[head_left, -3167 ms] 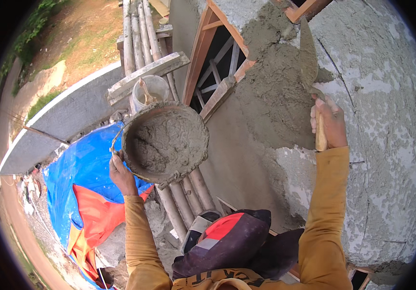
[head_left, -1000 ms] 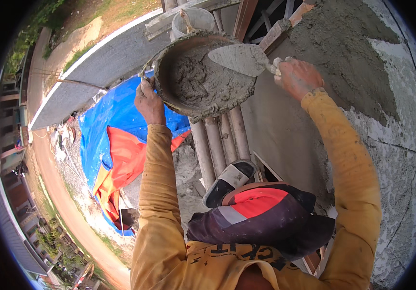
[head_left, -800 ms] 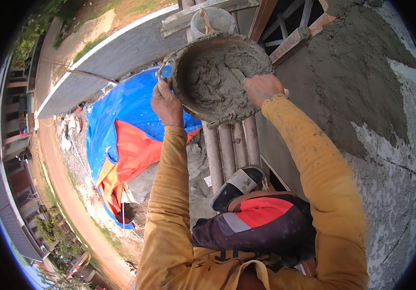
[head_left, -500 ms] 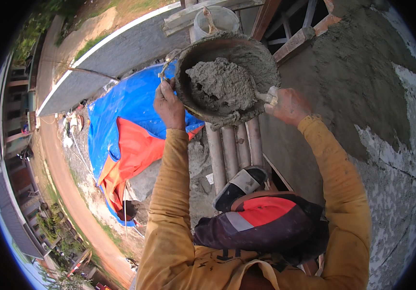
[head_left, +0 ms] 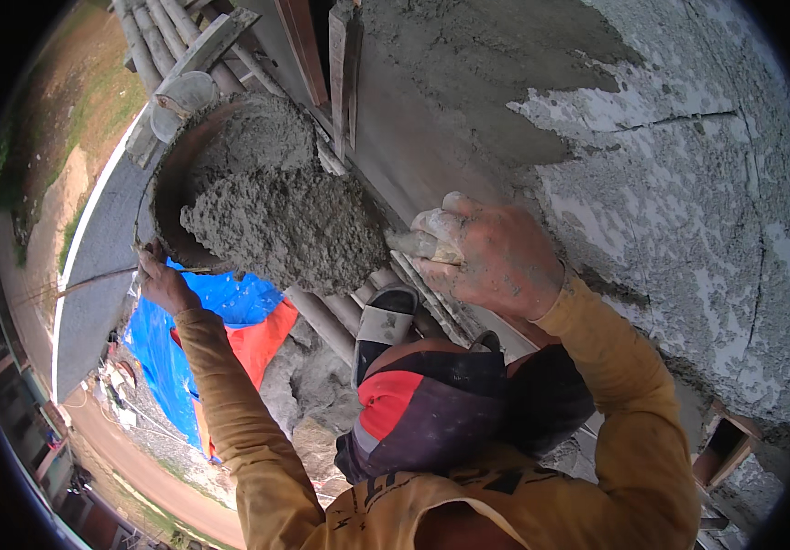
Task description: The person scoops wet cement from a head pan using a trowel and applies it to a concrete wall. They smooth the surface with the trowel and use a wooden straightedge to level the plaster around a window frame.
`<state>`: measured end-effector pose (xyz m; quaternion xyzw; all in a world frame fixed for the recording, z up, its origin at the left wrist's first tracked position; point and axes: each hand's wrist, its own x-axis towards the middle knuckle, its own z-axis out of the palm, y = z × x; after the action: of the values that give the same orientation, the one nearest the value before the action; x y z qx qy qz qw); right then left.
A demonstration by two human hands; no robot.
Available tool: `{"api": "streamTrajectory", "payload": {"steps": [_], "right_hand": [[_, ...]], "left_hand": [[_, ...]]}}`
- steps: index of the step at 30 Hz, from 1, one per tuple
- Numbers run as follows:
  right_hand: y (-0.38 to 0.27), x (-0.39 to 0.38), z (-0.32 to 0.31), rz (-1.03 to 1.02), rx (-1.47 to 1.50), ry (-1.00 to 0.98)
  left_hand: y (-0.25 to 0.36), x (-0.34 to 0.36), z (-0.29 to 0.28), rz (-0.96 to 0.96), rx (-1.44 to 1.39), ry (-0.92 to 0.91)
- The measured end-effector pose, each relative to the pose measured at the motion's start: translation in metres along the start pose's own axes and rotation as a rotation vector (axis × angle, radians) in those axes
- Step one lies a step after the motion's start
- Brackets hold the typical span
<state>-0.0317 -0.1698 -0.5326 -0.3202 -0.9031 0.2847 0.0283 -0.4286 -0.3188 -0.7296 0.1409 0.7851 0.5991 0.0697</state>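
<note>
My left hand [head_left: 167, 281] is closed on the near-left edge of a round mortar pan [head_left: 173, 188], which tilts in the upper left. Grey wet mortar also coats the inside of the pan. In my right hand [head_left: 500, 258] is a trowel by its mortar-smeared handle [head_left: 419, 244]. A big heap of mortar [head_left: 289, 227] sits on the trowel and hides its blade. The heap stands in front of the pan's right side; whether it touches the mortar inside I cannot tell.
At the right rises a rough wall [head_left: 670, 192], partly coated with fresh mortar [head_left: 496, 101]. Bamboo poles [head_left: 321, 325] lie beneath my sandalled foot [head_left: 384, 325]. A pale bucket [head_left: 184, 99] stands beyond the pan. Below at the left spreads a blue and orange tarp [head_left: 161, 344].
My view has turned toward the wall. My right hand has lifted the trowel from the pan with a mortar heap on it. The pan now appears farther left, still held by my left hand.
</note>
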Motion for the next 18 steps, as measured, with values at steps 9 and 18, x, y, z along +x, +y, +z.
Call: {"api": "streamTrajectory", "payload": {"steps": [9,18], "right_hand": [[0.058,-0.11,-0.09,0.879,0.427,0.106],[0.015,-0.16,-0.102,0.868,0.081,0.345]], "left_hand": [[0.02,-0.001,0.009,-0.004,0.034,-0.051],[0.016,-0.01,0.01,-0.027,-0.028,0.032]]}}
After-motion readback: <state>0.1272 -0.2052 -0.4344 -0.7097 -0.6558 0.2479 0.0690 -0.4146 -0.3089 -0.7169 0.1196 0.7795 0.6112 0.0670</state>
